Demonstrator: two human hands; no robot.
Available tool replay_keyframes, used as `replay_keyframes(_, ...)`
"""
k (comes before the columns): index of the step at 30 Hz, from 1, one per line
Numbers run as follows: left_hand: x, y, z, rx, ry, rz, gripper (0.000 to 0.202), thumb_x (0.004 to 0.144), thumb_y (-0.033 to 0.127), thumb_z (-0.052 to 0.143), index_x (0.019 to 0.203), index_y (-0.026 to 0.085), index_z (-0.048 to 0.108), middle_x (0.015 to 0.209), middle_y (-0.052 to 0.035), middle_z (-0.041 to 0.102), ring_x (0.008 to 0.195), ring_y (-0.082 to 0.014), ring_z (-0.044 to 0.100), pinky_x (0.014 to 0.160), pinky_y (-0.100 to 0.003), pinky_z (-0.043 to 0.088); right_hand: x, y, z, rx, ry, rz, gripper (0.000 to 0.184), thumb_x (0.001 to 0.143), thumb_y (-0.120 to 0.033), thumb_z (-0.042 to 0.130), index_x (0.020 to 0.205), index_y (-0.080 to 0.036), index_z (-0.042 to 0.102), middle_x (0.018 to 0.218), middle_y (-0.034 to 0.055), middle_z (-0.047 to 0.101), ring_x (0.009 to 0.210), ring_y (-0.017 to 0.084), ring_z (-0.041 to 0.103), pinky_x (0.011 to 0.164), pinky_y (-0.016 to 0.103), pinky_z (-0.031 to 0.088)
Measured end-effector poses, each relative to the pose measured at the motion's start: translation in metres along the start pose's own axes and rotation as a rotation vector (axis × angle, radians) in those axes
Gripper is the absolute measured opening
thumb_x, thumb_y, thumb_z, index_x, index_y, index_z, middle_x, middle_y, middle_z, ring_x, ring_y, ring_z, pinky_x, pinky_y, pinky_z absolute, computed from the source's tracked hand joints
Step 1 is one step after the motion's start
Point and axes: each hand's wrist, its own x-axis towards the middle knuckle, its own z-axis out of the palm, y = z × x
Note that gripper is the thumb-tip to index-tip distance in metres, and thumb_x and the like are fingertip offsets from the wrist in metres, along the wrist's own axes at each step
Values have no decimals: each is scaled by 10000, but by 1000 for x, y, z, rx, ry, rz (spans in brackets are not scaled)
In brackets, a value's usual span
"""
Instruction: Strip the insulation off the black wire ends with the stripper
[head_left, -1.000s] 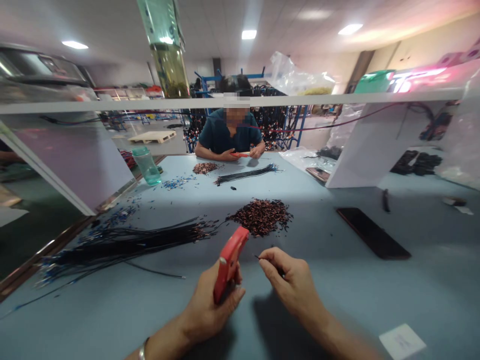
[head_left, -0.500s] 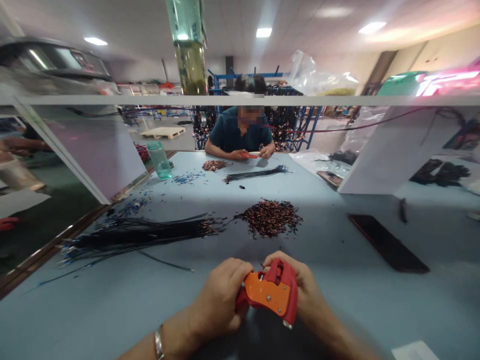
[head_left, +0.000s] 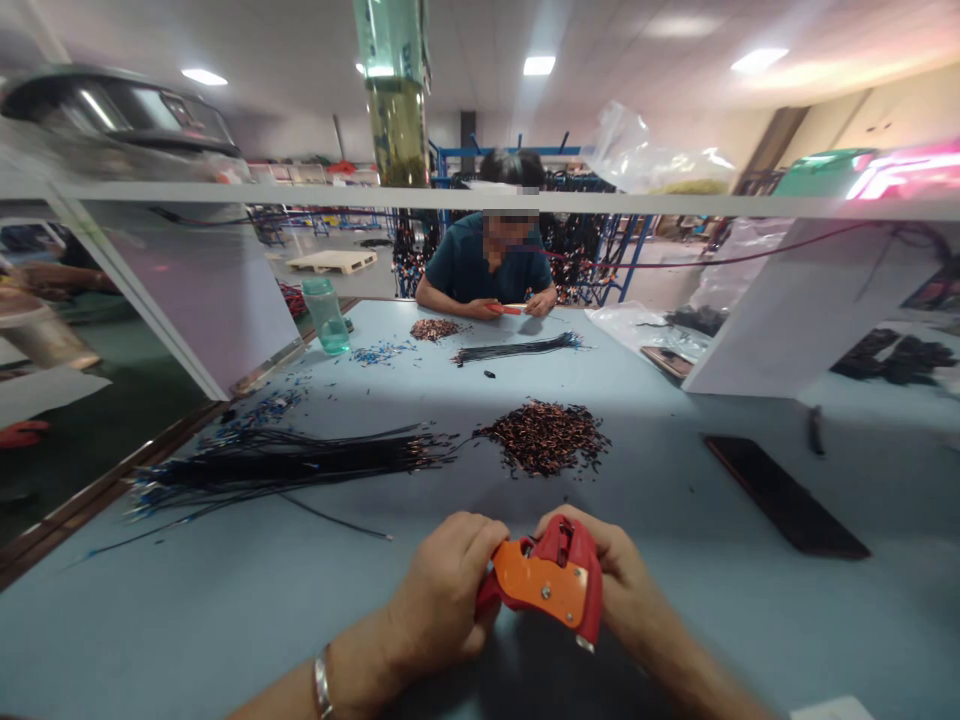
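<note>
My left hand point(head_left: 442, 592) is closed round the handles of a red and orange hand crimping tool point(head_left: 550, 583), held low over the blue table point(head_left: 225, 610). My right hand point(head_left: 616, 575) sits against the tool's far side with its fingers pinched at the jaws; what they pinch is hidden behind the tool. Just beyond the hands lies a heap of small copper-coloured terminals point(head_left: 547, 437). To the left a bundle of thin black wires point(head_left: 292, 462) lies across the table.
A dark phone point(head_left: 784, 495) lies flat at the right. Across the table a person in a dark shirt point(head_left: 487, 272) works with a red tool, with another wire bundle point(head_left: 517, 348), a terminal heap point(head_left: 433, 328) and a green bottle point(head_left: 328, 315) nearby. White panels point(head_left: 202, 290) flank both sides.
A second ago the left hand held the tool upright and the right hand pinched a thin piece apart from it. The tool has since turned flat and the right hand has closed in on its jaws.
</note>
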Motion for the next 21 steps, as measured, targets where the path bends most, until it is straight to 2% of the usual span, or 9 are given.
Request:
replay_keyframes(5,1,1,-1,40,7,12,380,723,114,517,1095,169,463,909,-120,621,770,-247,555,672,-382,485,1,-2,0,-6,-16,22,35,732,-181,558,710,-165,579,617,-38,536,572,96,449,543,189,384)
replay_keyframes(8,0,2,-1,48,26,17,381,732,115,511,1106,165,463,918,-125,625,775,-247,555,678,-382,485,0,-1,-1,10,-34,29,57,742,-186,564,701,-155,588,643,-25,545,588,100,456,547,192,388)
replay_keyframes(12,-1,2,-1,46,30,16,394,722,111,506,1111,164,467,931,-130,626,786,-247,558,689,-385,484,0,1,-1,35,-56,44,112,730,-191,593,636,-153,547,620,-35,489,575,90,412,536,185,368)
replay_keyframes(21,-1,-1,1,49,11,16,414,691,119,507,1102,166,480,926,-127,632,772,-246,553,675,-381,480,0,2,1,57,-57,146,201,688,-248,660,592,-159,508,589,-35,490,563,89,410,519,184,363)
